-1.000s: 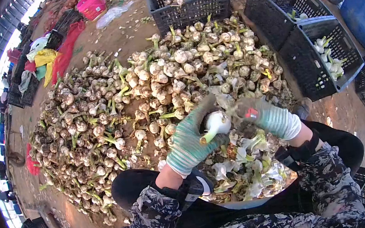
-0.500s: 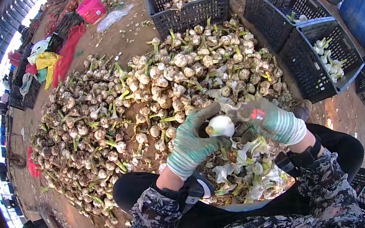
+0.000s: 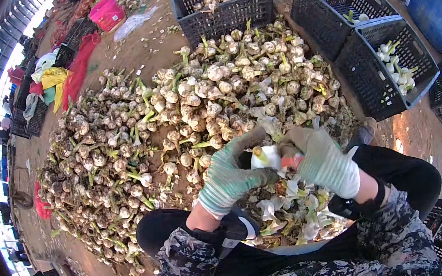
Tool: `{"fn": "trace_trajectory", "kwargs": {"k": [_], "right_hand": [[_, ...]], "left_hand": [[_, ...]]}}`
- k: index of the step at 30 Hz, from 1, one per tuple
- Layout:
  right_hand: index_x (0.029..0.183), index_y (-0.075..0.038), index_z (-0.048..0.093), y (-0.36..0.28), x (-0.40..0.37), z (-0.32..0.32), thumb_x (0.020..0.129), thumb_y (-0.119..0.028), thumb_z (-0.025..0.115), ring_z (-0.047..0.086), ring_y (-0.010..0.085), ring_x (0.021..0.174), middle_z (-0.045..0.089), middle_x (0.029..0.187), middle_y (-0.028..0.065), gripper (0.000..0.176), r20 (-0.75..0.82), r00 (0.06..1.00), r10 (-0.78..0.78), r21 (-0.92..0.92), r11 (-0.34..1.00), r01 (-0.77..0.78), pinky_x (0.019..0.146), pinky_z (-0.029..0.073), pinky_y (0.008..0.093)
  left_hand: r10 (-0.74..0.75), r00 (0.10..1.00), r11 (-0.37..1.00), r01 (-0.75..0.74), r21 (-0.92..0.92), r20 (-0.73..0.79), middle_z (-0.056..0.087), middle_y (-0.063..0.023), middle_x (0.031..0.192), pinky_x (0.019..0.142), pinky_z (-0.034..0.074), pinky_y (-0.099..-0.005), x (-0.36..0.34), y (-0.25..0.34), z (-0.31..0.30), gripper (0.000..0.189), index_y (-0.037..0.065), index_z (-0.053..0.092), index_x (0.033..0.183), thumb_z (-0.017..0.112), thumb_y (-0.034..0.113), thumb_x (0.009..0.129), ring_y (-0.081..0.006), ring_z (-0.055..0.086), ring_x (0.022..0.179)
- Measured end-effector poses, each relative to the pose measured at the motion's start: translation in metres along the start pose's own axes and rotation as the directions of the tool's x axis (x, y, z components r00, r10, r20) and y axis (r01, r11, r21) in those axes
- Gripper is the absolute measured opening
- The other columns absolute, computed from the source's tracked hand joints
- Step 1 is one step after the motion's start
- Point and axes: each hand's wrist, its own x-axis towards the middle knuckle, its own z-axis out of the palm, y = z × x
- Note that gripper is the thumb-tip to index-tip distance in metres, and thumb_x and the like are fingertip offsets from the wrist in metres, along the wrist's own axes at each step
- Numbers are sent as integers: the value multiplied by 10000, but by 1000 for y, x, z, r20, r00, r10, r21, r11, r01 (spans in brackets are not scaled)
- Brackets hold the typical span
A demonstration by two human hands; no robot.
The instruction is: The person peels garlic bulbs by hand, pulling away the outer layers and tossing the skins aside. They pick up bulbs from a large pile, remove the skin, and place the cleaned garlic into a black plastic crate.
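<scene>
Between my two gloved hands is a white, peeled garlic bulb (image 3: 265, 157), its cut stem pointing up and toward the left. My left hand (image 3: 233, 171) wraps round it from the left, thumb above and fingers below. From the right, my right hand (image 3: 315, 159) presses against the bulb with bent fingers, and something red (image 3: 293, 161) shows at them; its shape is mostly hidden. A large heap of unpeeled garlic (image 3: 118, 136) lies in front and to the left. Loose peelings (image 3: 294, 210) lie below my hands, between my legs.
A black crate (image 3: 225, 14) with some bulbs stands behind the heap. Two more crates (image 3: 323, 20) (image 3: 388, 70) stand at the right, with white bulbs in the nearer one. Blue barrels (image 3: 438, 14) are beyond them. A pink bucket (image 3: 107, 13) and coloured sacks (image 3: 55, 80) lie at the upper left.
The bulb has turned so its stem points more upward. My right hand has come closer to the bulb and shows sharply instead of blurred.
</scene>
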Motion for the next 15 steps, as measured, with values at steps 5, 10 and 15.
{"fn": "trace_trajectory", "kwargs": {"k": [5,10,15], "right_hand": [[1009,37,551,30,13,2,786,-4,551,578,152,789,610,894,103,226,-39,995,92,167,982,-84,701,472,261],[1024,24,555,27,5,16,796,-138,630,597,171,780,619,877,109,289,-81,988,132,685,727,-41,704,475,298],[1040,20,561,2,1,5,749,-166,673,593,191,749,624,842,125,362,-203,976,-82,169,979,117,696,463,299]], "left_hand": [[-95,996,968,92,-233,0,526,-80,1162,891,425,-277,-3,0,3,687,8,391,1285,699,-30,672,-152,505,1051],[-40,996,987,27,-158,-80,484,-89,1223,899,427,-283,5,-1,4,688,4,339,1314,644,-77,703,-160,490,1079],[21,996,989,-33,-142,-84,470,-97,1246,927,411,-293,3,-1,7,689,8,348,1310,622,-119,691,-167,471,1112]]}}
